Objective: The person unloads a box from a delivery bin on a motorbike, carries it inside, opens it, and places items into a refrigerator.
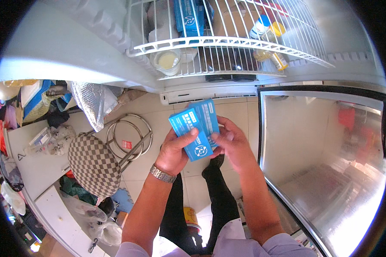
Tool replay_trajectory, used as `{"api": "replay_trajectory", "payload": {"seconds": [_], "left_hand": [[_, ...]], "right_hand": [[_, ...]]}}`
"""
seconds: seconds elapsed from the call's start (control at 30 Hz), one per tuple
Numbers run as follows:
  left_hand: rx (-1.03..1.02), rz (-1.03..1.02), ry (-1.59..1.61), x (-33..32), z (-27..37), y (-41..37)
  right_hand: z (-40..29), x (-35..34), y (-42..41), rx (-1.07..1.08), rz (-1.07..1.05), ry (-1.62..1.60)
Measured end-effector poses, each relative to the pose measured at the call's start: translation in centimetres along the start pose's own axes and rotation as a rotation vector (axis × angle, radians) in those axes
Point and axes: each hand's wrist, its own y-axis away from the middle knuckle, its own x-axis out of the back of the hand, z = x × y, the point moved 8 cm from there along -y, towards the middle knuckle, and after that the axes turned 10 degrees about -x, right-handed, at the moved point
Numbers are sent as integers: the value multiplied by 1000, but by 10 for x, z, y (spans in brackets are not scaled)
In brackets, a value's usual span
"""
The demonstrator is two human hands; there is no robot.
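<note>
My left hand (177,149) holds a blue printed carton (190,128), its thumb pressed on the front face. Behind and to the right is a second blue carton (207,112), overlapped by the first. My right hand (230,141) grips this second carton along its right side, fingers partly hidden behind it. Both cartons are tilted and bear white writing. A metal-banded watch (162,174) is on my left wrist. Above my hands, more blue packaging (189,19) sits on the white wire shelf (212,41) of a refrigerator.
A glass-fronted refrigerator door (308,135) stands open at right. Bottles with blue and yellow caps (268,25) and a cup of pale liquid (167,61) are in the fridge. At left are a checkered round stool (95,165), a silver foil bag (91,99) and a cluttered white desk (35,167).
</note>
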Motion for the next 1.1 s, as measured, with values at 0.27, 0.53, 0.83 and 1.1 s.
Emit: {"api": "replay_trajectory", "payload": {"seconds": [0.27, 0.53, 0.83, 1.1], "left_hand": [[-179, -5, 77, -8, 32, 6], [43, 66, 37, 27, -31, 48], [115, 90, -19, 43, -39, 69], [100, 116, -49, 55, -34, 66]], "right_hand": [[-115, -3, -55, 398, 85, -144], [-226, -53, -138, 760, 244, 40], [-242, -41, -196, 616, 324, 223], [-218, -26, -196, 510, 376, 270]]}}
